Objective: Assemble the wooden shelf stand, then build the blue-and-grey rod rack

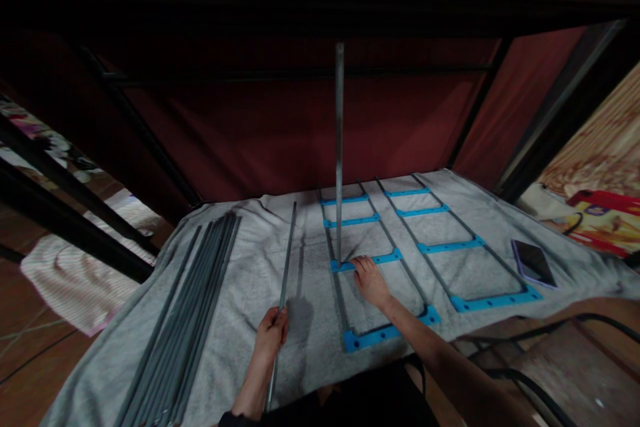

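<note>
My left hand (273, 327) is closed round a thin grey metal tube (289, 260), which slants away from me over the cloth. My right hand (371, 282) is on a blue plastic crossbar (388, 258), its fingers bent over the bar near the left end. Right beside those fingers, another metal tube (339, 160) stands upright with its foot at the crossbar's left corner. This crossbar belongs to a flat ladder-like frame of grey tubes and blue bars. A second similar frame (451, 247) lies to its right.
A bundle of grey tubes (193, 320) lies on the left of the grey cloth (255, 267). A phone (533, 263) rests at the right. Dark metal posts (480, 103) and a red panel (300, 127) enclose the back. A red and yellow package (605, 220) is at far right.
</note>
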`<state>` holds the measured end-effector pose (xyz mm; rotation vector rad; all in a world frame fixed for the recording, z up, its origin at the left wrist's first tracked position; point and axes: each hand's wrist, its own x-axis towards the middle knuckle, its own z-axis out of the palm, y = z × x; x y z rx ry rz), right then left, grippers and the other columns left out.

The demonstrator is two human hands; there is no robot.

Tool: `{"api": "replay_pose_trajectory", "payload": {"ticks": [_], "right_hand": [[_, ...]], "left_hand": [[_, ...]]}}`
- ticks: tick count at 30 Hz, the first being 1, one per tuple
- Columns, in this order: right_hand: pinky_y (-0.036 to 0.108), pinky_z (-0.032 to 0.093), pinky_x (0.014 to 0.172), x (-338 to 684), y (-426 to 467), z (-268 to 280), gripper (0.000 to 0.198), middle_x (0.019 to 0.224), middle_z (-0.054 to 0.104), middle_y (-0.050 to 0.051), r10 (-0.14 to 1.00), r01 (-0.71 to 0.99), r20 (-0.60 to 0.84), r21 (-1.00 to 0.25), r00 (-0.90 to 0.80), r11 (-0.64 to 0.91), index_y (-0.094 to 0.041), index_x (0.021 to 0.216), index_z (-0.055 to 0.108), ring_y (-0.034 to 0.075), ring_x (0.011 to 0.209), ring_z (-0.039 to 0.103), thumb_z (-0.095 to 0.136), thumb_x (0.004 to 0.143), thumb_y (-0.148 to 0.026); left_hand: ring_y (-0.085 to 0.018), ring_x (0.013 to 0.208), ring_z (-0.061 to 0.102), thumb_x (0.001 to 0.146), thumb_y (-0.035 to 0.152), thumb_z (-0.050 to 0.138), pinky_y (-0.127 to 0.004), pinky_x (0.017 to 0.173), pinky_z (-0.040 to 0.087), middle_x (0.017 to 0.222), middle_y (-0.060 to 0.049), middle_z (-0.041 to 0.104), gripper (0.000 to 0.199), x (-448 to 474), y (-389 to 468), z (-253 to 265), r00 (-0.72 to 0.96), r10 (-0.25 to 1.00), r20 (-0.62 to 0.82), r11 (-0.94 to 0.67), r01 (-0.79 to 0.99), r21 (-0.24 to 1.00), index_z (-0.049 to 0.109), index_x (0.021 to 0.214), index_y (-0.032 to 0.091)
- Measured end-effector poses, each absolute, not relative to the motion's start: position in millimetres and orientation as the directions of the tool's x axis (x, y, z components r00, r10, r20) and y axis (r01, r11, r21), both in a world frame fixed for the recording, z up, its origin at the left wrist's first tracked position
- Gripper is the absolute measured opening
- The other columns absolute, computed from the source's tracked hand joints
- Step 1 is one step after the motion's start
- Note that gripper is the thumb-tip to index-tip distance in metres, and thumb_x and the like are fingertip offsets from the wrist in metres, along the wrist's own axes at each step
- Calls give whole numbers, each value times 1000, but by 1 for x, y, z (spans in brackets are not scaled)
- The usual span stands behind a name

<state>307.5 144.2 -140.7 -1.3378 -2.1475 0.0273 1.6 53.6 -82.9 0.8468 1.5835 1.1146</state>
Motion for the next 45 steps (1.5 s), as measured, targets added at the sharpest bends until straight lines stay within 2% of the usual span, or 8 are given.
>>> {"api": "replay_pose_trajectory", "payload": {"ticks": [6, 19, 23, 26, 29, 35, 40, 45], "right_hand": [[56, 39, 112, 307, 146, -133, 50, 126, 62, 11, 847, 778, 451, -410, -281, 476, -21, 133, 56, 26, 124, 53, 45, 86, -6], [47, 47, 108, 315, 105, -128, 44, 127, 61, 11, 884, 560, 467, -739, 24, 375, -22, 125, 62, 24, 123, 57, 47, 85, -10], [41, 55, 95, 310, 88, -126, 34, 114, 68, 9, 927, 436, 373, -842, 42, 319, -23, 116, 65, 22, 107, 66, 45, 89, -16], [37, 58, 87, 299, 80, -126, 31, 112, 69, 9, 942, 371, 334, -875, -3, 311, -23, 113, 66, 21, 101, 68, 45, 91, -19], [36, 59, 83, 293, 79, -128, 30, 107, 69, 8, 945, 372, 327, -876, -10, 307, -23, 112, 67, 20, 96, 69, 46, 90, -19], [39, 59, 84, 310, 94, -130, 38, 101, 70, 7, 925, 463, 375, -833, 67, 304, -23, 108, 68, 21, 91, 68, 44, 82, -9], [44, 51, 101, 328, 113, -123, 45, 115, 67, 10, 874, 623, 479, -709, 83, 330, -22, 117, 66, 23, 112, 62, 40, 83, -6], [51, 48, 103, 329, 136, -124, 43, 124, 62, 12, 851, 767, 522, -526, -50, 367, -21, 127, 61, 27, 119, 56, 43, 90, -9]], "left_hand": [[-7, 38, 32, 64, 64, 73, -21, 39, 21, 46, 7, 41, 50, 26, 37, -76, -248, 922, -297, 292, -56, 955, 50, 68, 20], [-6, 40, 34, 63, 72, 71, -21, 40, 23, 54, 8, 44, 58, 54, 21, -60, -221, 900, -376, 345, -170, 923, 56, 79, 18], [-6, 38, 33, 65, 74, 69, -21, 39, 22, 52, 8, 42, 58, 69, 20, -51, -154, 908, -389, 362, -177, 915, 57, 80, 19], [-7, 38, 33, 69, 70, 69, -21, 39, 22, 52, 10, 40, 58, 75, 22, -42, -104, 927, -361, 334, -211, 919, 61, 96, 20], [-7, 39, 34, 71, 67, 70, -21, 39, 23, 55, 9, 42, 60, 73, 28, -36, -112, 939, -326, 288, -267, 920, 60, 108, 22], [-7, 51, 44, 65, 54, 80, -20, 46, 33, 63, 6, 51, 56, 55, 51, -34, -183, 939, -290, 194, -413, 890, 60, 105, 20], [-3, 46, 31, 63, 43, 85, -18, 42, 23, 56, 11, 35, 45, 47, 83, -21, -247, 943, -222, 84, -471, 878, 50, 78, 19], [-3, 40, 24, 69, 46, 80, -21, 38, 17, 49, 12, 28, 54, 50, 128, -5, -284, 931, -230, 69, -480, 875, 32, 62, 22]]}}
